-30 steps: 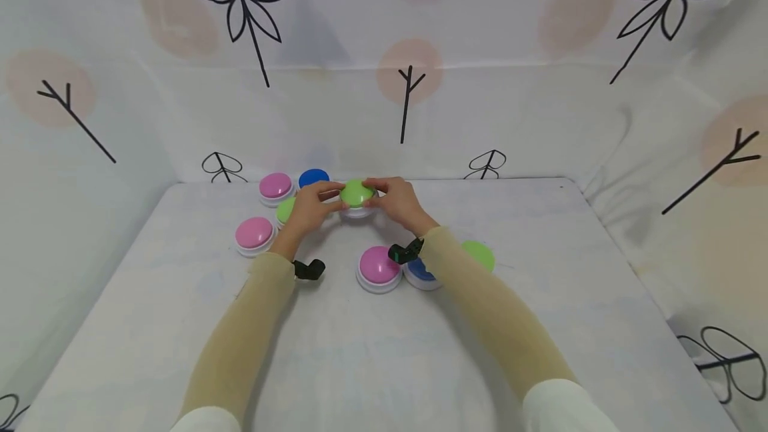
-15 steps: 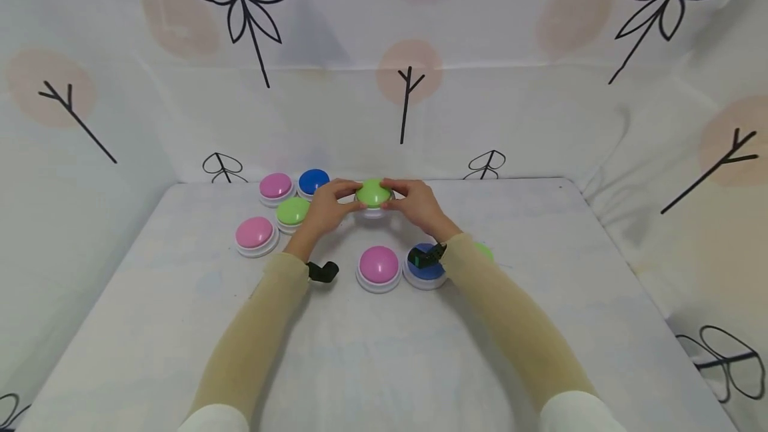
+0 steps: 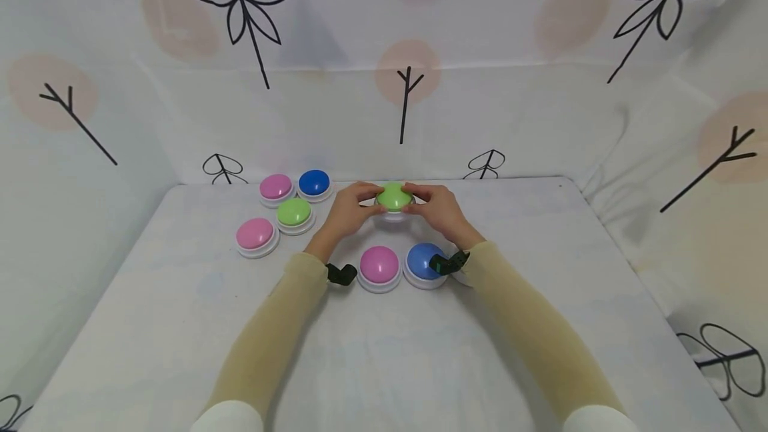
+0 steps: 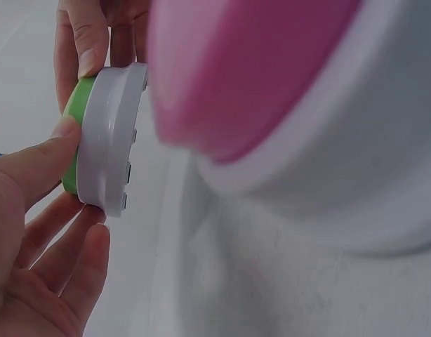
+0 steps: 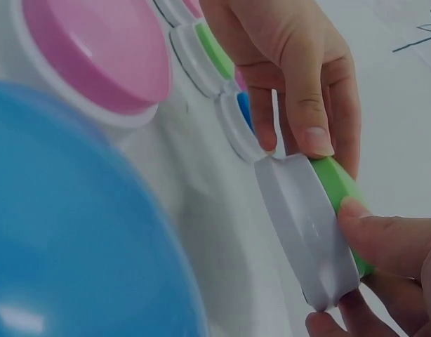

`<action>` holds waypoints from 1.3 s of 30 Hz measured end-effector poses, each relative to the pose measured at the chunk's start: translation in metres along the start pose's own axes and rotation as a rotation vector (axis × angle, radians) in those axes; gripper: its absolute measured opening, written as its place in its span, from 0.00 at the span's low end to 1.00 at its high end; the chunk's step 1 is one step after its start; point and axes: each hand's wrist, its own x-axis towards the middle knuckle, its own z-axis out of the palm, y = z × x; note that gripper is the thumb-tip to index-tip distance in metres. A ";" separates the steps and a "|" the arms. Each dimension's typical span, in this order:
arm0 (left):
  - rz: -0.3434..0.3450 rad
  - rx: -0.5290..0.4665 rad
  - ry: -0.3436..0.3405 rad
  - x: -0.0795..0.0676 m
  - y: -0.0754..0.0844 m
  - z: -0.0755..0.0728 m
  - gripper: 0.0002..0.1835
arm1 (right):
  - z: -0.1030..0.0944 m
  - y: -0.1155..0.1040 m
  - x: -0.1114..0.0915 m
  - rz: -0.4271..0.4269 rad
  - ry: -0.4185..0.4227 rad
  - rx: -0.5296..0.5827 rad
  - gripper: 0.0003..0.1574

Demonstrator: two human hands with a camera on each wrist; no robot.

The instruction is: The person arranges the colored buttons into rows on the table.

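near the middle of the head view, a green-domed push button (image 3: 394, 197) with a white base is held between two hands. the left hand (image 3: 349, 212) pinches it from the left and the right hand (image 3: 442, 213) from the right, so each grip is clamped on the same button. in both wrist views it shows side-on, thumbs on the green dome and other fingers at the white base; small feet jut from its underside in the left wrist view.

lower in the head view, a pink-domed push button (image 3: 379, 265) sits just beside a blue-domed push button (image 3: 420, 260) on the white counter (image 3: 384, 365). a black wrist camera (image 3: 449, 263) partly covers the blue dome, and a bit of white base (image 3: 461, 278) shows by the right sleeve (image 3: 534, 332).

left of centre, four more buttons cluster: a pink one (image 3: 275, 187) and a blue one (image 3: 314, 183) at the top, a green one (image 3: 294, 212) below them, another pink one (image 3: 255, 234) at the lower left.
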 end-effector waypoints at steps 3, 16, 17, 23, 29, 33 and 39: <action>0.012 -0.005 -0.010 0.002 0.003 0.008 0.24 | -0.007 0.004 -0.005 0.006 -0.002 0.001 0.30; 0.061 0.039 -0.077 0.006 0.019 0.024 0.22 | -0.029 0.015 -0.023 0.026 -0.014 -0.020 0.31; 0.056 0.041 -0.077 0.005 0.019 0.024 0.22 | -0.029 0.015 -0.024 0.024 -0.016 -0.023 0.31; 0.030 0.066 -0.070 0.002 0.021 0.029 0.22 | -0.030 0.015 -0.028 0.021 -0.018 -0.017 0.31; 0.033 0.100 -0.080 0.001 0.028 0.039 0.22 | -0.039 0.021 -0.035 0.009 -0.017 -0.018 0.31; 0.057 0.095 -0.093 0.001 0.034 0.045 0.22 | -0.046 0.027 -0.038 0.017 -0.030 -0.007 0.31; 0.086 0.068 -0.112 0.000 0.042 0.057 0.22 | -0.058 0.038 -0.046 0.031 -0.048 -0.014 0.31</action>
